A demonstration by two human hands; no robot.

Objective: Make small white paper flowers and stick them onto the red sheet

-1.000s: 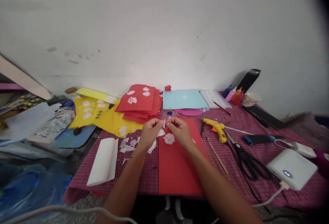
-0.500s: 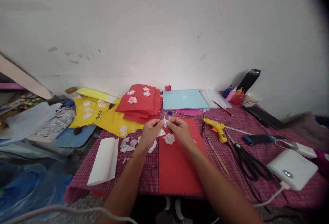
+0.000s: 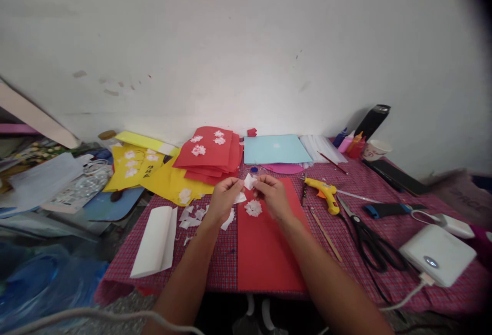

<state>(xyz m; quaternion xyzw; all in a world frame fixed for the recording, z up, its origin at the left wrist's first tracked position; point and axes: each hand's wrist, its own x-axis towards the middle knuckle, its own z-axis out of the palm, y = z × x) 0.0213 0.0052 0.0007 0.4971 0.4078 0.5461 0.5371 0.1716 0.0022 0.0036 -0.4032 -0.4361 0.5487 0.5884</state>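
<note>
A small piece of white tissue paper [image 3: 249, 181] is pinched between my left hand [image 3: 225, 196] and my right hand [image 3: 273, 196], the fingers of both closed at its edges. Another bit of white paper [image 3: 240, 198] shows just under my left fingertips; whether that hand also grips it, I cannot tell. Below the hands lies a red card [image 3: 271, 253], its upper part partly covered by my right hand. A white crumpled-paper flower [image 3: 253, 208] sits on the card between my wrists. Torn white paper scraps [image 3: 196, 215] are scattered left of my left forearm.
Folded white paper [image 3: 154, 240] lies at the left. Red cards with flowers [image 3: 207, 145] are stacked behind, beside yellow sheets [image 3: 169, 181] and a blue card [image 3: 274, 145]. To the right are a yellow glue gun [image 3: 325, 191], black scissors [image 3: 371, 243], a wooden stick [image 3: 326, 235] and a white power bank [image 3: 438, 253].
The paper between my fingertips was gathered to a narrow point and now shows as a flatter, opened square. My hands have stayed in nearly the same place.
</note>
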